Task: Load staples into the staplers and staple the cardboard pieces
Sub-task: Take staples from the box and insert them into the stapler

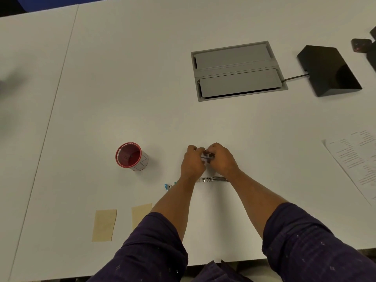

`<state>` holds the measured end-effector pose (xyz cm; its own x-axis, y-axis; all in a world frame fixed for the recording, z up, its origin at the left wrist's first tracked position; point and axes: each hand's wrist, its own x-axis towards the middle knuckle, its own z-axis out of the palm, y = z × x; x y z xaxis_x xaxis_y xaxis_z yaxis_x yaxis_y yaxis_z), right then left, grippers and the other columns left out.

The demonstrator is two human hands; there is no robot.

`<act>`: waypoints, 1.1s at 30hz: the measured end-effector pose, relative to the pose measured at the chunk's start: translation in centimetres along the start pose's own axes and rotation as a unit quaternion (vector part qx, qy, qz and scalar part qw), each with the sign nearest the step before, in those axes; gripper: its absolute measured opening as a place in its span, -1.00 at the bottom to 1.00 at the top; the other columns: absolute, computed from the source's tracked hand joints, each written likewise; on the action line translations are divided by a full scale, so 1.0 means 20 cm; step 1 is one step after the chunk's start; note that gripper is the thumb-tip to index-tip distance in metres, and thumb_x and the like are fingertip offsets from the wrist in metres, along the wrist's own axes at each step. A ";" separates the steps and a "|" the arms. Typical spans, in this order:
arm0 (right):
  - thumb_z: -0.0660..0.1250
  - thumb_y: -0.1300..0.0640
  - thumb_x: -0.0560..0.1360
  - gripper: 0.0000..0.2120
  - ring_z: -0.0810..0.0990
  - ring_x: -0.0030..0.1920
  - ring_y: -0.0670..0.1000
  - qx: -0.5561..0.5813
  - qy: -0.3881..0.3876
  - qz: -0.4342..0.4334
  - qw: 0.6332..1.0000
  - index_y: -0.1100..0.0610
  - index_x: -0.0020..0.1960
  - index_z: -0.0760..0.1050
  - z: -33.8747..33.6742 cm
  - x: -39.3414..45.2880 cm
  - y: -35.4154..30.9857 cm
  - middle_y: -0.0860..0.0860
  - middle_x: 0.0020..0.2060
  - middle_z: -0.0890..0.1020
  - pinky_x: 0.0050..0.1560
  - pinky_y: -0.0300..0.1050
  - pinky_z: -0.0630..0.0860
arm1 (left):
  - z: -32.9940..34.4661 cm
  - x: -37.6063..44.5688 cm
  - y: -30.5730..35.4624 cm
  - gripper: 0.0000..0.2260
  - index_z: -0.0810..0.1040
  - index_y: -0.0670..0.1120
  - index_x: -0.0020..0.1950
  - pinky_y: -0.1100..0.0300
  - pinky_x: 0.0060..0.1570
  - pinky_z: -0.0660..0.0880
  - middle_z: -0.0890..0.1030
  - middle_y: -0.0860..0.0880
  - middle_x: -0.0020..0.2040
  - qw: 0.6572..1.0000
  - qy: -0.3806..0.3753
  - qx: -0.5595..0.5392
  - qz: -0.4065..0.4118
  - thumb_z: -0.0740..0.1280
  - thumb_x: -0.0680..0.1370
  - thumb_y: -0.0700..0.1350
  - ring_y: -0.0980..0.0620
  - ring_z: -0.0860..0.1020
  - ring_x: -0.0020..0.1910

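- Both bare forearms reach forward from dark purple patterned sleeves (301, 241) pushed up toward the elbows, and draw together so the hands meet.
- The left hand (192, 160) is knuckles-up, wrist straight, fingers curled inward toward the right hand, thumb and fingertips pinching.
- The right hand (220, 157) mirrors it, back of the hand up, fingers bent and bunched against those of the left.
- The fingertips of both hands close together on a small dark item; what it is cannot be told.

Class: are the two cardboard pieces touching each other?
Apart. The head view shows a strip of bare white table between the left cardboard piece and the right cardboard piece, whose right edge is hidden under the left sleeve.
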<state>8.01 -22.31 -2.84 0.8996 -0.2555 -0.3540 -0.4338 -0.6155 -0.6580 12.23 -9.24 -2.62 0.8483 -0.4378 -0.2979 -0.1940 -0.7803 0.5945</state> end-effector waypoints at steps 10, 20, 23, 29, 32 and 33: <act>0.45 0.35 0.46 -0.50 0.59 0.06 -0.01 0.033 0.013 -0.005 0.999 0.09 0.37 0.54 0.04 -0.02 0.05 0.04 0.09 0.60 0.17 -0.12 0.55 | -0.01 -0.03 -0.09 -0.61 0.58 -0.15 0.29 0.24 -0.07 0.42 0.45 -0.08 0.16 0.999 0.025 0.008 -0.041 0.34 0.48 -0.35 -0.07 0.55 0.04; 0.39 0.22 0.52 -0.73 0.62 0.04 0.05 -0.020 0.025 0.007 0.999 0.04 0.19 0.63 0.07 -0.02 0.02 0.01 0.03 0.63 0.09 0.01 0.57 | -0.04 -0.03 -0.11 -0.63 0.58 -0.12 0.30 0.20 -0.12 0.43 0.43 -0.05 0.13 0.999 0.009 0.020 -0.024 0.37 0.49 -0.29 -0.05 0.54 -0.06; 0.40 0.22 0.51 -0.76 0.64 0.03 0.07 -0.019 0.034 0.015 0.999 0.06 0.16 0.64 0.07 -0.02 0.02 0.01 0.02 0.67 0.07 0.01 0.58 | -0.04 -0.02 -0.12 -0.64 0.58 -0.11 0.31 0.13 -0.06 0.51 0.44 -0.09 0.15 1.000 0.005 0.012 -0.020 0.38 0.51 -0.27 -0.08 0.56 0.00; 0.37 0.32 0.47 -0.76 0.67 -0.09 -0.01 0.019 0.055 0.041 0.997 0.09 0.05 0.68 0.07 -0.04 0.04 -0.04 -0.14 0.70 0.00 -0.01 0.63 | -0.05 -0.02 -0.16 -0.67 0.60 -0.05 0.29 0.03 0.04 0.56 0.44 -0.09 0.13 1.000 0.010 -0.003 -0.024 0.38 0.53 -0.25 -0.06 0.54 0.02; 0.36 0.34 0.47 -0.75 0.67 -0.12 -0.05 0.023 0.061 0.042 0.997 0.08 0.04 0.67 0.07 -0.05 0.04 -0.06 -0.17 0.69 -0.02 -0.04 0.63 | -0.05 -0.02 -0.16 -0.67 0.61 -0.03 0.29 0.07 0.05 0.55 0.43 -0.07 0.13 0.999 0.010 -0.015 -0.031 0.39 0.54 -0.24 -0.04 0.54 0.03; 0.35 0.34 0.47 -0.75 0.67 -0.12 -0.06 0.021 0.060 0.042 0.997 0.08 0.04 0.67 0.07 -0.05 0.03 -0.08 -0.17 0.69 -0.03 -0.06 0.63 | -0.05 -0.02 -0.16 -0.67 0.61 -0.03 0.29 0.09 0.04 0.55 0.42 -0.05 0.13 0.999 0.011 -0.019 -0.034 0.39 0.54 -0.23 -0.03 0.54 0.03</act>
<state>6.78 -21.44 -3.84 0.8584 -0.3943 -0.3283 -0.5073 -0.5572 -0.6574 13.05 -6.06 -3.67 0.8698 -0.3738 -0.3221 -0.1170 -0.7903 0.6014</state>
